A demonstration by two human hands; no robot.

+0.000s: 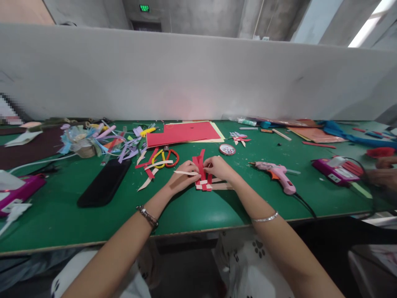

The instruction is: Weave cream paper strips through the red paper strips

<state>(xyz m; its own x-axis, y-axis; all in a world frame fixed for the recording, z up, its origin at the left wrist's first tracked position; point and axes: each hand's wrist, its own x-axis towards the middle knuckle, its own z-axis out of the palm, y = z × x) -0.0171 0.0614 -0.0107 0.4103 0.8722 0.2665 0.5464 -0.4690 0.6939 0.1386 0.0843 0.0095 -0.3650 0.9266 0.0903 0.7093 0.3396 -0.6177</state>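
Note:
Red and cream paper strips (pixel 204 182) cross over and under each other in a small woven piece on the green table (pixel 192 217). Its red ends point away from me and its cream ends run right, beneath my right wrist. My left hand (pixel 182 178) is closed at the left side of the weave, with a cream paper strip (pixel 182 172) between its fingers. On the other side, my right hand (pixel 217 169) pinches a red paper strip (pixel 201 163) of the weave. The fingertips of both hands are partly hidden.
Scissors (pixel 171 159) and loose strips lie beyond my left hand, near red card sheets (pixel 189 133). A black phone (pixel 105 182) is at left. A pink glue gun (pixel 277 174) and a round tin (pixel 227 149) lie right. Another person's hand (pixel 383 171) shows far right.

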